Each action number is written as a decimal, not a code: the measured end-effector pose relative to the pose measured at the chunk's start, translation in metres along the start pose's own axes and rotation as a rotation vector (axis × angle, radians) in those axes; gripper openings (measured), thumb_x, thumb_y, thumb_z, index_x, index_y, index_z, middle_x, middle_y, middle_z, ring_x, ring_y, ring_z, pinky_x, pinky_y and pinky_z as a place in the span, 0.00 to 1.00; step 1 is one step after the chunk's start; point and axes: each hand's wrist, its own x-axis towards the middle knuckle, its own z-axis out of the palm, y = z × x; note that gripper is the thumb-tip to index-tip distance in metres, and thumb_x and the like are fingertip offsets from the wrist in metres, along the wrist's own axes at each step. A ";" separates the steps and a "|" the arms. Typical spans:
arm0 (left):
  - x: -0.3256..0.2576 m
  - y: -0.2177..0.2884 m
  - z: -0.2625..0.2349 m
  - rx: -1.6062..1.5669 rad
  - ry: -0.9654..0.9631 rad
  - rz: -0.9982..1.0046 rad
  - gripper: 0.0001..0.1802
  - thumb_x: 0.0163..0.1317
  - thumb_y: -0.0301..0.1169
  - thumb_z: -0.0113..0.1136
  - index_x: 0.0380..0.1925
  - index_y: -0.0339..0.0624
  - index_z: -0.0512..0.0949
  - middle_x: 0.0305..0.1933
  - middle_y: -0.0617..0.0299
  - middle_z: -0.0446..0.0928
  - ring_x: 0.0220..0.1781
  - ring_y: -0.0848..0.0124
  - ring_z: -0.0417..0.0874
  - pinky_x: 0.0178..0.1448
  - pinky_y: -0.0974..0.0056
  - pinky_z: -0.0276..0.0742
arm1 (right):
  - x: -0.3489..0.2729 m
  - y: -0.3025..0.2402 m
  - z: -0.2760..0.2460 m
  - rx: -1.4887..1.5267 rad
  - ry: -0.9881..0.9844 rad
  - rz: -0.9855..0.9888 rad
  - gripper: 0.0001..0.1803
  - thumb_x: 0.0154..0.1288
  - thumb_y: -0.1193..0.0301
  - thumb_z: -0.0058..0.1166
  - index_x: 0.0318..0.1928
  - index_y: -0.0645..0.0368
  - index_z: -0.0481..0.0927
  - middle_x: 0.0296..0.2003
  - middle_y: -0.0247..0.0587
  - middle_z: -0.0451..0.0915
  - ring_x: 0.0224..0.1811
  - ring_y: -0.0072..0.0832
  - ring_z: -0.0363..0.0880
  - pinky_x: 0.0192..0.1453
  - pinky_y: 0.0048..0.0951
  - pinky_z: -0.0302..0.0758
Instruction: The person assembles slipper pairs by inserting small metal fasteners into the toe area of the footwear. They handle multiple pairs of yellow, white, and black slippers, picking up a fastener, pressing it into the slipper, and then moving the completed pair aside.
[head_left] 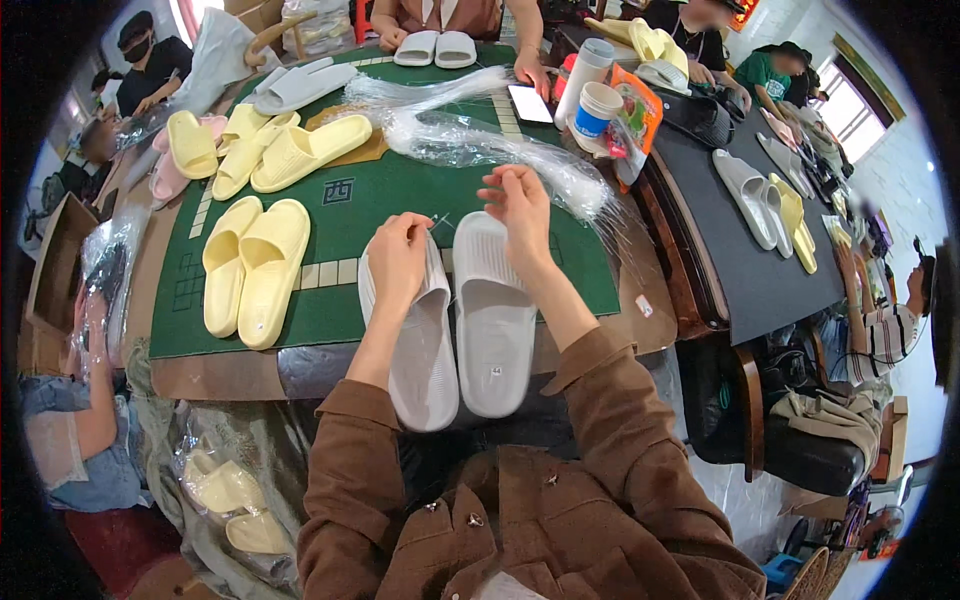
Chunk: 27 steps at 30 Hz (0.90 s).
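A pair of grey slides lies soles down, side by side, at the near table edge: the left slide point(422, 370) and the right slide point(497, 345). My left hand point(398, 258) is closed in a pinch above the left slide's strap, with a thin clear plastic tie point(440, 222) at its fingertips. Raised over the right slide's strap, my right hand point(520, 212) has its fingers curled together; whatever they hold is too fine to make out. Beyond the hands, a bundle of clear plastic strands point(580, 190) spreads out of a plastic bag point(450, 140).
On the green mat point(330, 220) sit a pale yellow pair of slides point(270, 265) and several more yellow slides point(310, 155). A white cup point(597, 110), a tumbler point(585, 75) and a phone point(530, 103) stand or lie far right. Across the table, a person's hand point(532, 70) rests near grey slides point(435, 48).
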 end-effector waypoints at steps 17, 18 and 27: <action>0.003 -0.001 -0.001 -0.215 0.069 -0.044 0.08 0.61 0.28 0.57 0.35 0.38 0.82 0.35 0.53 0.82 0.36 0.60 0.83 0.41 0.61 0.75 | -0.006 0.010 0.013 -0.673 -0.498 -0.185 0.08 0.60 0.72 0.57 0.39 0.62 0.82 0.33 0.40 0.82 0.32 0.25 0.80 0.39 0.27 0.75; 0.002 0.001 0.000 -0.185 0.060 -0.057 0.08 0.61 0.28 0.57 0.35 0.38 0.82 0.35 0.53 0.82 0.35 0.61 0.83 0.41 0.61 0.75 | -0.006 0.011 0.013 -0.688 -0.490 -0.186 0.08 0.60 0.72 0.58 0.39 0.62 0.81 0.32 0.40 0.83 0.32 0.25 0.80 0.39 0.27 0.76; 0.002 0.005 -0.002 -0.182 -0.008 -0.097 0.11 0.62 0.31 0.58 0.37 0.34 0.82 0.32 0.54 0.84 0.35 0.68 0.84 0.43 0.65 0.76 | -0.007 0.015 0.017 -0.780 -0.451 -0.295 0.08 0.59 0.73 0.58 0.37 0.64 0.79 0.30 0.42 0.82 0.30 0.29 0.80 0.37 0.29 0.76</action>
